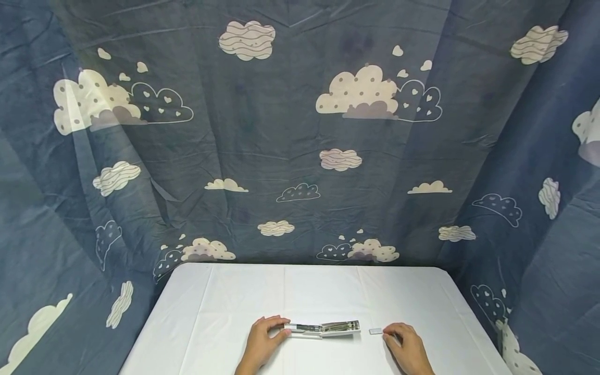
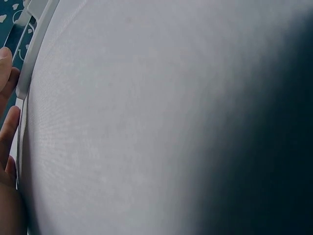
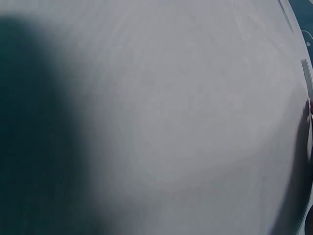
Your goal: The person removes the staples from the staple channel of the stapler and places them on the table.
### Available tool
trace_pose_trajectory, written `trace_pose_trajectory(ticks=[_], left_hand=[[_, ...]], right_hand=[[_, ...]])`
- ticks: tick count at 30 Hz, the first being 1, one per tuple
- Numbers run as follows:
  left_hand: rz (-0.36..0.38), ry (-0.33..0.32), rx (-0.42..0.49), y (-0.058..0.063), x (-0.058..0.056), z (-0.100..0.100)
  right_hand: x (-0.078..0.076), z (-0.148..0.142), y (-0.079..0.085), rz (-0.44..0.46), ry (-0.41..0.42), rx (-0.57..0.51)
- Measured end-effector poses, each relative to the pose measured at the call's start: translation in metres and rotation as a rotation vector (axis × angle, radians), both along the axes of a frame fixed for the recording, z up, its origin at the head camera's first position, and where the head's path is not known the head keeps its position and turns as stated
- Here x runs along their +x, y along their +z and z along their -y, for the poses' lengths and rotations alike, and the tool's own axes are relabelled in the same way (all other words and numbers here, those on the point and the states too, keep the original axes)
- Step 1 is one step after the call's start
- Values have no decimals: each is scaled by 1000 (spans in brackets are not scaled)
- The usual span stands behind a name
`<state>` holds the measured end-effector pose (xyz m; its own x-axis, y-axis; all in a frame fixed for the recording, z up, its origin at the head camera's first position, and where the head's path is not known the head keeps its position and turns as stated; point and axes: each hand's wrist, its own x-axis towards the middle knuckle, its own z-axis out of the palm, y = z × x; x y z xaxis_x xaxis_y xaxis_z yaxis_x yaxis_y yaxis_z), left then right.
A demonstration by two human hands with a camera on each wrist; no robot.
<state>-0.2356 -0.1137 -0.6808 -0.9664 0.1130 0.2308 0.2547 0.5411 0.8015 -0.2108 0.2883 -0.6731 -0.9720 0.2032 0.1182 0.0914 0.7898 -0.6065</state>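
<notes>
A white stapler [image 1: 321, 329] lies opened out lengthwise on the table, its dark and shiny metal inner parts showing. At its left end my left hand [image 1: 262, 341] grips it between thumb and fingers. The left wrist view catches these fingers [image 2: 10, 132] and part of the stapler's white body [image 2: 36, 44] at the left edge. Just right of the stapler, a short grey strip of staples [image 1: 375, 331] is pinched at its right end by my right hand [image 1: 407, 346]. That strip [image 3: 307, 76] also appears at the right edge of the right wrist view, with most of the hand out of frame.
Both hands are over a white-covered table [image 1: 225, 297] with rounded far corners. Dark blue fabric [image 1: 281, 130] printed with clouds hangs behind it and along both sides. Blurred dark areas cover part of both wrist views.
</notes>
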Motion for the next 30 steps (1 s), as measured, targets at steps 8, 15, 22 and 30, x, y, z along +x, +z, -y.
trace_pose_trajectory(ticks=[8,15,22,30], left_hand=[[-7,-7,1,-1,0,0],[16,1,-6,1,-1,-1],[22,10,-11,3,-1,-1],[1,4,0,0,-1,-1]], right_hand=[[8,-13,1,42,-17,-41],[13,-13,7,25,-34,-48],[10,1,31,-30,13,-74],[1,29,55,-187,72,-86]])
